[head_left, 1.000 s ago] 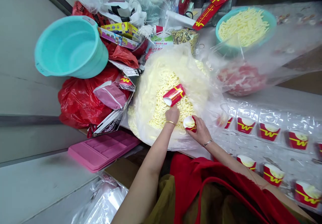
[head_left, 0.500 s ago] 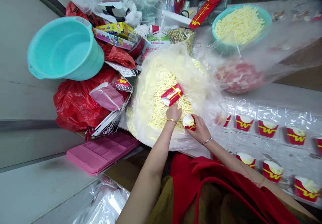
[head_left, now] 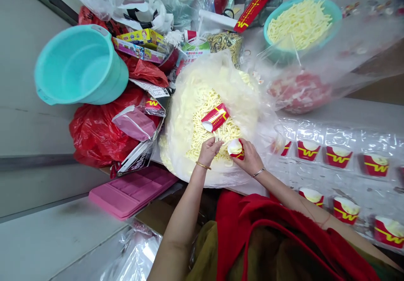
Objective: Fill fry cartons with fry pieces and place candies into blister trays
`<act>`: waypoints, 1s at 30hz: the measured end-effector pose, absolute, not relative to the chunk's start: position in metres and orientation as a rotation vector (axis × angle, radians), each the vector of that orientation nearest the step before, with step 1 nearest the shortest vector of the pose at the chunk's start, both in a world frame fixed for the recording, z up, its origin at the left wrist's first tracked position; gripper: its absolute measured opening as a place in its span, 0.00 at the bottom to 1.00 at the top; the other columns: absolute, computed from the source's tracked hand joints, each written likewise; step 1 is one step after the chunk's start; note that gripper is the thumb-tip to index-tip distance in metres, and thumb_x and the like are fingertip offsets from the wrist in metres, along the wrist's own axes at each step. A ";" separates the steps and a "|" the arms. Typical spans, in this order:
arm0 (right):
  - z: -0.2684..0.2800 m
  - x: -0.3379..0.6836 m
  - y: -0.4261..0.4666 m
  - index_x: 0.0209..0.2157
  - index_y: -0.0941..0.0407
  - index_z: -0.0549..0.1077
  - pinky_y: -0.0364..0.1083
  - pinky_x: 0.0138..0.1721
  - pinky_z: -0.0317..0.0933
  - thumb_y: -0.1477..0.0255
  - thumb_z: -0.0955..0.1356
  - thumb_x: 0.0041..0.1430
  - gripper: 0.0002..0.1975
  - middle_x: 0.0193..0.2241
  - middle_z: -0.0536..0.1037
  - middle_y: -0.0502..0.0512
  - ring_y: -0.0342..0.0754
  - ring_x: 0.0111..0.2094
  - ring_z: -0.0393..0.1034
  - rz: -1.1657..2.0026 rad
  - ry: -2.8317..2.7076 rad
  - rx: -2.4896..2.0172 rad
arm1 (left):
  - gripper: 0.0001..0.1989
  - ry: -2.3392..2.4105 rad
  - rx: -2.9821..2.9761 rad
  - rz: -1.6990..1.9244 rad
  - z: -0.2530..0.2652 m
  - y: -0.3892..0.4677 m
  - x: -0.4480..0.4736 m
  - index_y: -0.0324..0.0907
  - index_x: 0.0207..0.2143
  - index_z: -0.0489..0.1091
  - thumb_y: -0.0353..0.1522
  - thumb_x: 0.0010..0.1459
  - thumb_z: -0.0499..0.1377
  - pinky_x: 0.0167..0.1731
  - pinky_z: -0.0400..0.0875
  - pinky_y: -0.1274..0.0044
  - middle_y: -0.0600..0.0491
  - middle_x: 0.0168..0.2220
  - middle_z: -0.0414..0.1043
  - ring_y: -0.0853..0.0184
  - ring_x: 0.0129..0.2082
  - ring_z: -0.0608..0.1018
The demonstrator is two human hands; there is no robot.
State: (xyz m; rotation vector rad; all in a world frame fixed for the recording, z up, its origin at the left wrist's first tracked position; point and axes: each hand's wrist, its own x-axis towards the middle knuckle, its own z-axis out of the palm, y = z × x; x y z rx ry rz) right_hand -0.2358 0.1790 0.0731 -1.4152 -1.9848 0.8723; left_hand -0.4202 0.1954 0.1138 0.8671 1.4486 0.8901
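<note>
A plastic bag [head_left: 179, 146] lies open in front of me, full of pale yellow strips [head_left: 197, 140] that look like French fries. My left hand [head_left: 209, 151] is over the heap, fingers pinched round a few strips, with ends poking out at the fingertips. My right hand [head_left: 250, 159] grips a small red fry carton [head_left: 237, 150] by its side, its white mouth towards me and some pale strips inside. Just beyond my left hand, a red carton piece or stack [head_left: 215, 118] with a yellow zigzag rests on the heap.
Clear plastic trays [head_left: 342, 137] at right hold several filled red cartons [head_left: 339, 156]. Behind them are a bag of pinkish pieces [head_left: 299, 92] and a teal bowl [head_left: 336, 17] of strips. Leftward stand a teal basin [head_left: 75, 66], red bags [head_left: 101, 133] and a pink tray [head_left: 113, 199].
My left hand has drawn back from the heap and turned, with a few strips now showing at its fingertips. My right hand keeps the carton in nearly the same place.
</note>
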 end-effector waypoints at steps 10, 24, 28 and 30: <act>0.092 -0.250 0.182 0.57 0.59 0.55 0.57 0.50 0.60 0.69 0.68 0.52 0.33 0.47 0.66 0.64 0.58 0.48 0.61 0.794 -2.010 -1.398 | 0.11 1.745 1.806 0.353 0.153 0.189 -0.404 0.41 0.28 0.67 0.40 0.55 0.57 0.29 0.58 0.77 0.56 0.24 0.63 0.70 0.27 0.66; 0.102 -0.220 0.163 0.55 0.59 0.58 0.55 0.52 0.60 0.75 0.66 0.53 0.28 0.49 0.67 0.63 0.54 0.50 0.60 0.789 -1.809 -1.358 | 0.09 1.647 2.024 0.379 0.177 0.169 -0.340 0.41 0.40 0.68 0.33 0.61 0.50 0.36 0.63 0.76 0.51 0.36 0.72 0.66 0.35 0.73; 0.104 -0.188 0.164 0.57 0.57 0.56 0.52 0.52 0.60 0.74 0.66 0.55 0.28 0.49 0.68 0.61 0.52 0.50 0.61 0.685 -1.728 -1.419 | 0.15 1.763 2.189 0.446 0.170 0.166 -0.295 0.40 0.49 0.65 0.34 0.61 0.50 0.39 0.62 0.72 0.46 0.45 0.69 0.61 0.40 0.72; 0.100 -0.162 0.169 0.57 0.56 0.57 0.51 0.52 0.60 0.76 0.62 0.61 0.22 0.48 0.69 0.58 0.49 0.50 0.61 0.604 -1.675 -1.484 | 0.15 1.767 2.358 0.333 0.162 0.169 -0.262 0.41 0.49 0.66 0.32 0.61 0.49 0.40 0.60 0.68 0.46 0.46 0.69 0.58 0.40 0.71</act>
